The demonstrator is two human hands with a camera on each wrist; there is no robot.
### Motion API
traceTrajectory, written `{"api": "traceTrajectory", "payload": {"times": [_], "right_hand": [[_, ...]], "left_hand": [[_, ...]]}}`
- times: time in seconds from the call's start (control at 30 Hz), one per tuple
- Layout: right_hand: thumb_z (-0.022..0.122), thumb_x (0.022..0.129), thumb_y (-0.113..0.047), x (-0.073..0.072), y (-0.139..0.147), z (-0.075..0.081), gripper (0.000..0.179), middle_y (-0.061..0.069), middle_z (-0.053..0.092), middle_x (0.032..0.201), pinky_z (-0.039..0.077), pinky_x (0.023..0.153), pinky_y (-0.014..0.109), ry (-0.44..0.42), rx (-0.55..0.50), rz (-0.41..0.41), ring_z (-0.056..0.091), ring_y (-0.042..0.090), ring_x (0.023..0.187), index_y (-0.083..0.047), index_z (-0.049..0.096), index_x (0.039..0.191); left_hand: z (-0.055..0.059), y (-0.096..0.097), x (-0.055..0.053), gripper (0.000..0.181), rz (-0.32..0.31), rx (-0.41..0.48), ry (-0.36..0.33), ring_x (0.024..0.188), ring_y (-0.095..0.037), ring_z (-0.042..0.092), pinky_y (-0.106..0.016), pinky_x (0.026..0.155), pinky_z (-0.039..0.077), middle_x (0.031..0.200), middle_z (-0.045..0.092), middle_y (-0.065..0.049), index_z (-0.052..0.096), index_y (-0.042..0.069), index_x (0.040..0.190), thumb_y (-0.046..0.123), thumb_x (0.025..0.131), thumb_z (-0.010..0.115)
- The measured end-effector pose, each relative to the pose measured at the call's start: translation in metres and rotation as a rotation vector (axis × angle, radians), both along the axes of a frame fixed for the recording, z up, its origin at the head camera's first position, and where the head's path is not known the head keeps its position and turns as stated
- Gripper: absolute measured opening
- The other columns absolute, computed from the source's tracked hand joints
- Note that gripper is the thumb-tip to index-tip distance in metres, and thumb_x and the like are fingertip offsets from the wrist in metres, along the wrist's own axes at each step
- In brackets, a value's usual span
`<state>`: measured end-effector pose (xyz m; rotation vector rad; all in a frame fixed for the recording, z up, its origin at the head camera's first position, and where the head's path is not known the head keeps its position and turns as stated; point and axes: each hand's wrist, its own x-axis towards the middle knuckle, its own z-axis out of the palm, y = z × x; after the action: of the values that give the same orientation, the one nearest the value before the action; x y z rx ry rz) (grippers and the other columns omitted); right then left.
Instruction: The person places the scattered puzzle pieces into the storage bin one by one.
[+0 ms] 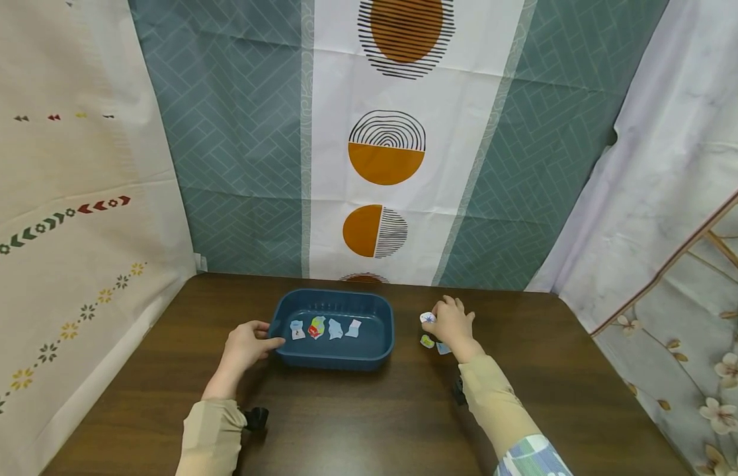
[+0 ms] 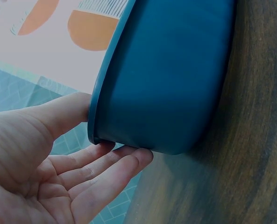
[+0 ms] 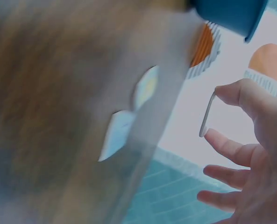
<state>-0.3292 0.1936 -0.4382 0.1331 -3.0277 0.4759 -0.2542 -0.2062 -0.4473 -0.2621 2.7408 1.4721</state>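
A dark blue plastic basin (image 1: 345,362) stands on the table, its left end held by my left hand (image 1: 245,347). In the left wrist view the thumb (image 2: 73,109) lies at the rim, with fingers (image 2: 105,182) against the outer wall. To the basin's right, my right hand (image 1: 453,325) pinches a thin white cut-out piece (image 1: 428,318) with a blue star-like print. Seen edge-on in the right wrist view, that piece (image 3: 207,114) spans thumb and index fingertip. Below this hand lie a yellow-green piece (image 1: 427,341) and a pale blue piece (image 1: 443,348), the latter partly hidden.
Inside the basin several small printed pieces lie in a row, among them a red-and-green one (image 1: 317,327) and a pale blue one (image 1: 335,329). The brown wooden table (image 1: 357,423) ends at a patterned curtain (image 1: 244,165) behind. More cloth hangs on both sides.
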Motion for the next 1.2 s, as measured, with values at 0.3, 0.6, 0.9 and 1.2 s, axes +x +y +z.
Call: {"api": "traceTrajectory", "payload": {"times": [0.3,0.6,0.9,1.2], "right_hand": [[0.071,0.083,-0.028,0.001,-0.027,0.018,0.026,0.026,0.041,0.148,0.024,0.101,0.081,0.044,-0.026,0.047,0.029,0.052,0.14,-0.005,0.064,0.093],[0.075,0.083,-0.032,0.0,-0.062,0.025,0.028,0.022,0.044,0.147,0.027,0.103,0.077,0.088,-0.012,0.091,0.033,0.048,0.139,-0.007,0.067,0.094],[0.078,0.081,-0.032,0.003,-0.092,0.022,0.03,0.019,0.048,0.145,0.028,0.104,0.075,0.096,0.009,0.135,0.038,0.042,0.137,-0.007,0.068,0.095],[0.079,0.081,-0.031,0.002,-0.108,0.006,0.029,0.019,0.045,0.148,0.026,0.108,0.073,0.038,0.016,0.157,0.032,0.044,0.141,-0.008,0.068,0.095]], "left_hand": [[0.0,0.001,0.0,0.052,0.0,0.013,-0.009,0.08,-0.033,0.072,-0.042,0.075,0.061,0.115,0.06,-0.037,0.053,-0.015,0.122,0.014,0.084,0.075],[0.0,0.001,0.0,0.051,0.001,0.011,-0.006,0.08,-0.033,0.072,-0.043,0.075,0.061,0.114,0.06,-0.036,0.054,-0.015,0.121,0.014,0.084,0.075],[0.0,-0.001,0.0,0.052,0.004,0.006,0.003,0.077,-0.032,0.072,-0.041,0.072,0.061,0.114,0.061,-0.035,0.055,-0.014,0.12,0.015,0.083,0.076],[0.0,0.0,0.0,0.053,0.004,-0.002,-0.004,0.074,-0.027,0.072,-0.041,0.072,0.061,0.114,0.061,-0.035,0.055,-0.014,0.121,0.016,0.083,0.076]]}}
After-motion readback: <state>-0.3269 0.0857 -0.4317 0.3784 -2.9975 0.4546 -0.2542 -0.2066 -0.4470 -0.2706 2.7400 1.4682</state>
